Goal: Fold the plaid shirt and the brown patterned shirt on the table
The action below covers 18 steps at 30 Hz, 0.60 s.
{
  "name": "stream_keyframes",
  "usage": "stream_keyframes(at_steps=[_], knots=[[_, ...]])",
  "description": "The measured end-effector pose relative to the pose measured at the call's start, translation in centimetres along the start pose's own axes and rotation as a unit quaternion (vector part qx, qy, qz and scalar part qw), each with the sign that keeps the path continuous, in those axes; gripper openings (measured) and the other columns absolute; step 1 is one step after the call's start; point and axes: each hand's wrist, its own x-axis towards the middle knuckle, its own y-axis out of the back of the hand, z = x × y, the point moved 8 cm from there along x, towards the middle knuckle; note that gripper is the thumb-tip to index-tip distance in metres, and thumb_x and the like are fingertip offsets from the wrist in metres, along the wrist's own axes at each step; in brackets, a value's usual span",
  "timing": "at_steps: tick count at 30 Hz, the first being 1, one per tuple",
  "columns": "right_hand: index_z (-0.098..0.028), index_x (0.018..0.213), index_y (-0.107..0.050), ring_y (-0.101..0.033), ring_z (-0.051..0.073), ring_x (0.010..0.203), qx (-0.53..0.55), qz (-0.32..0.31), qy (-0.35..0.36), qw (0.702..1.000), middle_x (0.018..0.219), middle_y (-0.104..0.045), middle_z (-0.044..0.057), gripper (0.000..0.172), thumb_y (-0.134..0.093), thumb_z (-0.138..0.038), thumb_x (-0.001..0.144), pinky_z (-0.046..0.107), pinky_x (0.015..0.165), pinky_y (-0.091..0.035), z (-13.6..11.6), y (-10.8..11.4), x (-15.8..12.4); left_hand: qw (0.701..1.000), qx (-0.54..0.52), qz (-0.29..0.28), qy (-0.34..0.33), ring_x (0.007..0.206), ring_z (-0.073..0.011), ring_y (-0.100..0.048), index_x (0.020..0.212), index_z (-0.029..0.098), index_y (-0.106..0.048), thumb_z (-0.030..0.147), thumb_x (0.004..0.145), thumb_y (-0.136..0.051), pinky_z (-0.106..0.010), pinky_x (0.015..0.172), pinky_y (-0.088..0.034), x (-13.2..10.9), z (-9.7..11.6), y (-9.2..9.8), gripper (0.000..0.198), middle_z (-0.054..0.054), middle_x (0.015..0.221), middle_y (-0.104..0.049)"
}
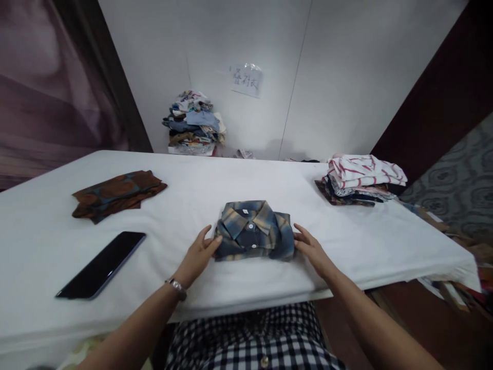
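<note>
A folded blue and tan plaid shirt (254, 231) with white buttons lies collar-up in the middle of the white table (231, 180). My left hand (198, 254), a watch on its wrist, rests against the shirt's left edge, thumb on top and fingers partly curled at its side. At the shirt's right edge my right hand (311, 249) touches it with its fingers stretched out.
A black phone (102, 264) lies at the front left. A folded brown patterned garment (117, 192) sits at the back left. A stack of folded clothes (362, 180) topped by a red-striped white one stands at the right. A pile of clothes (194, 123) sits by the wall.
</note>
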Motion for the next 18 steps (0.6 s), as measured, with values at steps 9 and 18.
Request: stream_keyframes(at_steps=[9,18], knots=[[-0.022,0.096,-0.066,-0.065,0.020,0.085,0.008,0.039,0.077,0.996,0.092,-0.072,0.002,0.035,-0.067,-0.034,0.063,0.037,0.082,-0.051,-2.6,-1.8,5.5,0.995,-0.017,0.069,-0.073,0.110,-0.0217,-0.062,0.123,0.019,-0.054,0.026,0.078,-0.062,-0.033,0.094,-0.050,2.8,4.1,-2.4,0.046,-0.008,0.116,-0.068],[-0.015,0.089,-0.072,-0.066,0.025,0.077,-0.037,0.107,0.036,0.993,0.081,-0.073,0.007,0.037,-0.069,-0.028,0.055,0.041,0.075,-0.053,-0.1,2.0,7.2,0.997,0.018,0.038,-0.061,0.109,-0.0240,-0.062,0.108,0.018,-0.060,0.025,0.069,-0.064,-0.036,0.093,-0.050,4.1,1.4,-2.1,0.039,-0.008,0.110,-0.070]])
